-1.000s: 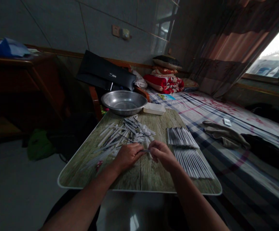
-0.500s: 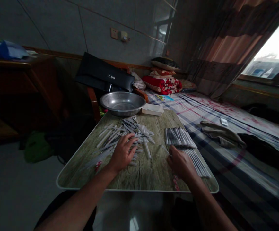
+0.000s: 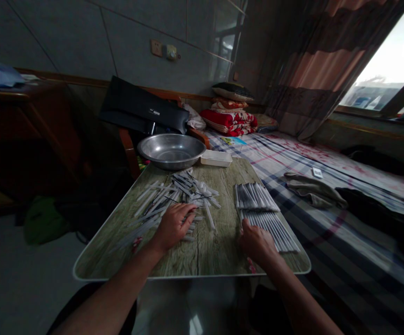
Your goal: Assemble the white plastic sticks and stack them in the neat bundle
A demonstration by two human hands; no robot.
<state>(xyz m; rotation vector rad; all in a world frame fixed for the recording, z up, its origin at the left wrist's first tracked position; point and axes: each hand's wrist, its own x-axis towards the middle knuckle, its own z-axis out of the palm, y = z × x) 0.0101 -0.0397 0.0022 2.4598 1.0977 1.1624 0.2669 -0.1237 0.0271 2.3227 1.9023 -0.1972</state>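
**Heap of white tubes (image 3: 188, 191) and rows of white tubes (image 3: 257, 197) on the table (image 3: 205, 263)**

The left hand (image 3: 173, 226) lies open, fingers spread, on the heap, left of the table's middle. The right hand (image 3: 257, 245) is half-curled, touching the near end of the rows, right of the table's middle; whether it grips a tube cannot be told. A steel basin (image 3: 171, 151) stands at the table's far end.

Left hand (image 3: 173, 227) bare, palm down, fingers (image 3: 184, 219) loosely spread and angled forward; right hand (image 3: 257, 246) bare, palm down, well apart from the left, knuckles curled (image 3: 246, 231), grip unreadable from this view; left forearm (image 3: 118, 281) and right forearm (image 3: 301, 298) enter from the lower frame edge, slanting inward.
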